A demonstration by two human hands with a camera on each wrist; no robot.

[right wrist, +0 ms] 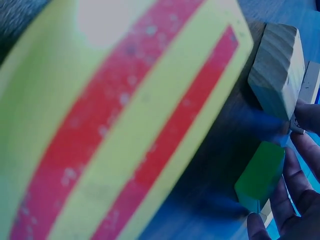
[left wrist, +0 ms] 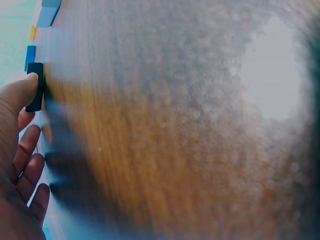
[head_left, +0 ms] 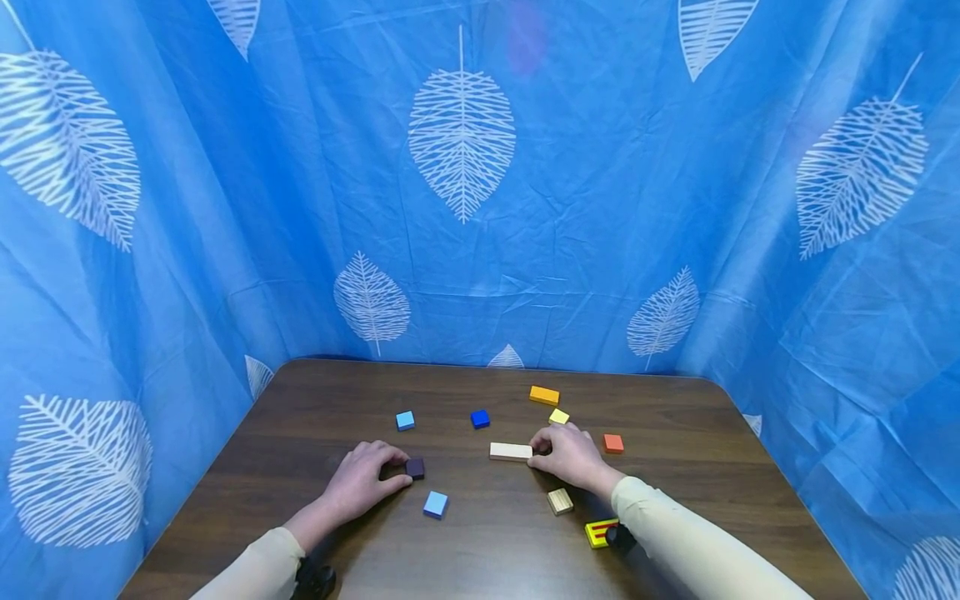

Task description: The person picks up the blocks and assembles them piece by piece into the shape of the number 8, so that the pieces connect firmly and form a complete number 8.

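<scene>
My left hand point(head_left: 363, 477) pinches a small dark block point(head_left: 415, 468) between thumb and forefinger on the left half of the brown table. In the left wrist view the thumb lies on the face of that dark block point(left wrist: 35, 87), the other fingers spread loosely below. At centre right, the thumb and forefinger of my right hand point(head_left: 573, 454) pinch the right end of a long cream-coloured block point(head_left: 510, 452). A green block point(right wrist: 262, 172) stands beside the right fingers in the right wrist view; the hand hides it from the head view.
Behind lie a light blue block point(head_left: 405, 420), dark blue block point(head_left: 480, 418), orange block point(head_left: 544, 395) and yellow block point(head_left: 558, 416). A red block point(head_left: 613, 442) is rightward. Nearer are a pale blue block point(head_left: 435, 504), wooden block point(head_left: 559, 501) and red-striped yellow block point(head_left: 598, 533), partly under the right forearm.
</scene>
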